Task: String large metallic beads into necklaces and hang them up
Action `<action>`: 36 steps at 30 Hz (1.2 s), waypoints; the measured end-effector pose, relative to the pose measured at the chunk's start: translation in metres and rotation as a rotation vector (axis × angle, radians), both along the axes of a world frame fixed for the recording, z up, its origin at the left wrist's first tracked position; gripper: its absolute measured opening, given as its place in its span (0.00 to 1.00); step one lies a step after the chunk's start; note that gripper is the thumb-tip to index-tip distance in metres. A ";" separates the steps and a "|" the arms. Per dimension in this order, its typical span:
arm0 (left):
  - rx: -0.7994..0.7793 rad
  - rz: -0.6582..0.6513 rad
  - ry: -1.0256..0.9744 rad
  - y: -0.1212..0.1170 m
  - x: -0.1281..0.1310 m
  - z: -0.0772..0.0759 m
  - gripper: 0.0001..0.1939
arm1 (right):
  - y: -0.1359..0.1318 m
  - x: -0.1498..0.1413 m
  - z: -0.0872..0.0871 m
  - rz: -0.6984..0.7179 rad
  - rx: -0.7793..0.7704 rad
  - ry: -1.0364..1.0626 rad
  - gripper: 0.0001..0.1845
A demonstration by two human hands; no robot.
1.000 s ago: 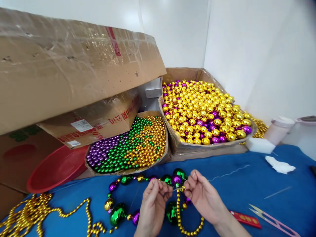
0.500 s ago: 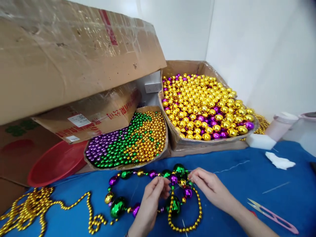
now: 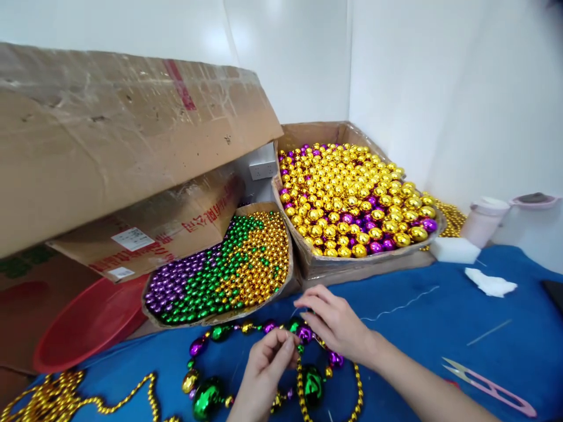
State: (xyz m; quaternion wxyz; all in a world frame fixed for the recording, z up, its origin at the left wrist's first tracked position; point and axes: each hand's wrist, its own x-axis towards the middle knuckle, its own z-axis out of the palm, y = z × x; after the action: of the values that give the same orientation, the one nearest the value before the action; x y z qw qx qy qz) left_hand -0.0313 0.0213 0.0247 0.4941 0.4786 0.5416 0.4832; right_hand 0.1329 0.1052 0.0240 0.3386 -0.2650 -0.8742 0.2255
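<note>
On the blue cloth lies a bead necklace [image 3: 208, 400] of large and small shiny green, purple and gold beads. My left hand [image 3: 268, 366] is closed in a pinch beside its purple bead [image 3: 304, 334]; what lies between thumb and forefinger is too small to make out. My right hand [image 3: 336, 322] reaches over the necklace, just above and right of the left, fingers closed on a thin thread near their tips. A loop of small gold beads [image 3: 358, 384] hangs from the necklace below both hands, and partly leaves the view.
Cardboard boxes hold small mixed beads [image 3: 220, 275] and large gold and purple beads [image 3: 352, 199]. A carton flap [image 3: 132, 135] overhangs the left. Also around are a red basin [image 3: 92, 328], gold bead strings [image 3: 53, 398], pink thread snips [image 3: 492, 387], loose thread [image 3: 400, 308] and white tissue [image 3: 490, 282].
My right hand has moved left and up across the necklace, closer to the left hand. My left hand remains pinched near the purple bead. The whole view has shifted slightly.
</note>
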 end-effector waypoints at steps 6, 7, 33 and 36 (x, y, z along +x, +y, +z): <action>-0.005 0.001 -0.059 -0.003 -0.003 0.001 0.14 | -0.012 0.005 -0.016 0.089 -0.076 -0.034 0.14; -0.004 0.000 -0.056 -0.003 -0.003 0.001 0.14 | -0.012 0.002 -0.017 0.088 -0.090 -0.034 0.13; 0.015 0.102 0.032 -0.008 0.001 -0.007 0.12 | -0.037 -0.007 -0.027 -0.076 -0.335 0.096 0.08; 0.067 0.069 0.169 -0.005 -0.002 -0.006 0.12 | -0.035 0.008 -0.017 -0.015 -0.440 0.157 0.05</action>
State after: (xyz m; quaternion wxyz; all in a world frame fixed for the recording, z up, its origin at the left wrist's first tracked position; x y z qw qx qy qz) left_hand -0.0335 0.0165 0.0184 0.4134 0.5149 0.5809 0.4759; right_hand 0.1407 0.0704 0.0069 0.3414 -0.3205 -0.7731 0.4279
